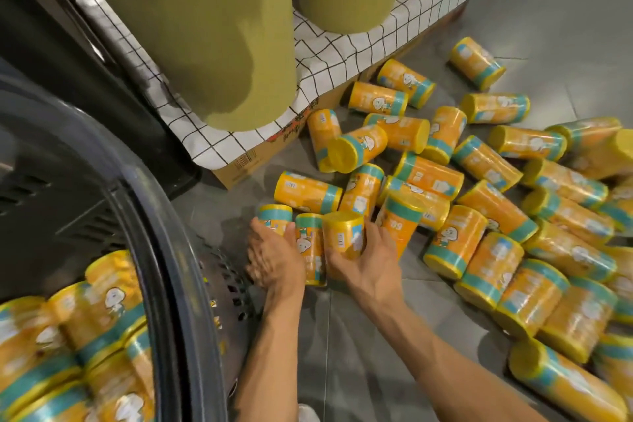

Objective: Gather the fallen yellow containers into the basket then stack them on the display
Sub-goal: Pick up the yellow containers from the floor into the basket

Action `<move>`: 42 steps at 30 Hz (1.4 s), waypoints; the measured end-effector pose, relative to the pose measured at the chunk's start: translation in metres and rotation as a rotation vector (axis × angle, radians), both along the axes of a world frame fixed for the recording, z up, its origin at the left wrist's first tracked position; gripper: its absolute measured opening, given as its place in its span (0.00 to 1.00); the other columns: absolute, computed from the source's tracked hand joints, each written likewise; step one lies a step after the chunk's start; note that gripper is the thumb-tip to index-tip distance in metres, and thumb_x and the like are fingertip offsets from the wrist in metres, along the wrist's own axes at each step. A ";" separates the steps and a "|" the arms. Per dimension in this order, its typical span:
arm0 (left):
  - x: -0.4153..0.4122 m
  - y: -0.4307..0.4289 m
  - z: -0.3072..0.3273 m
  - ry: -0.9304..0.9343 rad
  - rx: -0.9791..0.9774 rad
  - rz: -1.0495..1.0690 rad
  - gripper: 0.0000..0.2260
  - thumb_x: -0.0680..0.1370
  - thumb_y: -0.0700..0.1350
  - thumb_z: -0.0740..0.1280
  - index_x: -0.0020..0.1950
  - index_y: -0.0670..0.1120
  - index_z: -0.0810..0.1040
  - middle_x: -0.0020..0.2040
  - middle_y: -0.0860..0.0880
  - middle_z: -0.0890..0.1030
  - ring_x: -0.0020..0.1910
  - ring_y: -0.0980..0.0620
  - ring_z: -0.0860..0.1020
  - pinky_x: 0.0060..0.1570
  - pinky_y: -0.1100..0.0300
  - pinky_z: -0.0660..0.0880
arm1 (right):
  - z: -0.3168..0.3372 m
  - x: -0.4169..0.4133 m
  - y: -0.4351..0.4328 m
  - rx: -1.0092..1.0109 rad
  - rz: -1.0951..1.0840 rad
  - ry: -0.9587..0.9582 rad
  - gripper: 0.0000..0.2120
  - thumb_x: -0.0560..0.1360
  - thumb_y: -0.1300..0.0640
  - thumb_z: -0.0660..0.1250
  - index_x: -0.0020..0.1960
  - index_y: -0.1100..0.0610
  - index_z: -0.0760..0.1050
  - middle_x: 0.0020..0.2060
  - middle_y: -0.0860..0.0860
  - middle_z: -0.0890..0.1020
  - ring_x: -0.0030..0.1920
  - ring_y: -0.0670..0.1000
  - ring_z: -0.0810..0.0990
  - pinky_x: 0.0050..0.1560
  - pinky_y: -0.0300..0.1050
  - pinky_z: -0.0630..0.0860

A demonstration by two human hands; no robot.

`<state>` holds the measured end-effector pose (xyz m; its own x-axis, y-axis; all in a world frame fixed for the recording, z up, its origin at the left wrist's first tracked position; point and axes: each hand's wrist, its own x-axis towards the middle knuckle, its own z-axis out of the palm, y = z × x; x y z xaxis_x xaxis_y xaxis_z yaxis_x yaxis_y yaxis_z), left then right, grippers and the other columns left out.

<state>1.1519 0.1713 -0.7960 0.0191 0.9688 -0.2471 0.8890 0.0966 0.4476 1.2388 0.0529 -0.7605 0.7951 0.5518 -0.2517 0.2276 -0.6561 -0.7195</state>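
Note:
Several yellow containers (479, 188) with teal bands lie scattered over the grey floor, middle to right. My left hand (272, 259) and my right hand (363, 262) press together a cluster of three upright containers (310, 243) just above the floor. The left palm is against the leftmost one, and the right hand wraps the rightmost one (344, 235). The dark perforated basket (191, 284) stands at the lower left, right beside my left hand. Several containers (85, 336) lie inside it.
A low display platform under a white checked cloth (329, 55) carries large olive-green bins (212, 44) at the top. A cardboard box (253, 161) shows beneath the cloth's edge. Bare grey floor tiles (342, 353) lie between my forearms.

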 end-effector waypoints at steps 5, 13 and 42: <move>0.007 -0.012 0.034 -0.128 0.052 0.028 0.31 0.80 0.61 0.66 0.74 0.43 0.64 0.64 0.39 0.78 0.61 0.38 0.78 0.51 0.44 0.77 | 0.028 0.014 -0.011 0.292 -0.076 0.244 0.17 0.73 0.50 0.76 0.56 0.44 0.71 0.47 0.47 0.81 0.47 0.49 0.82 0.47 0.47 0.81; 0.037 -0.064 0.156 -0.637 -0.236 -0.094 0.35 0.70 0.75 0.66 0.63 0.50 0.73 0.57 0.47 0.81 0.56 0.44 0.81 0.57 0.43 0.79 | 0.141 0.063 -0.057 0.360 -0.122 0.403 0.19 0.77 0.54 0.73 0.65 0.51 0.71 0.51 0.51 0.85 0.50 0.51 0.85 0.45 0.38 0.80; -0.188 0.076 0.380 -0.546 -0.138 0.138 0.31 0.66 0.67 0.75 0.56 0.45 0.76 0.53 0.46 0.83 0.50 0.47 0.83 0.52 0.48 0.82 | 0.384 -0.109 0.066 0.128 0.472 0.289 0.20 0.75 0.47 0.75 0.57 0.55 0.70 0.46 0.47 0.81 0.42 0.42 0.78 0.38 0.37 0.72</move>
<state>0.9639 0.2470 -0.4165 0.0555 0.9311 -0.3606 0.5076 0.2847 0.8132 1.1296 0.1189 -0.3770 0.3633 0.8712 -0.3301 0.2570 -0.4343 -0.8633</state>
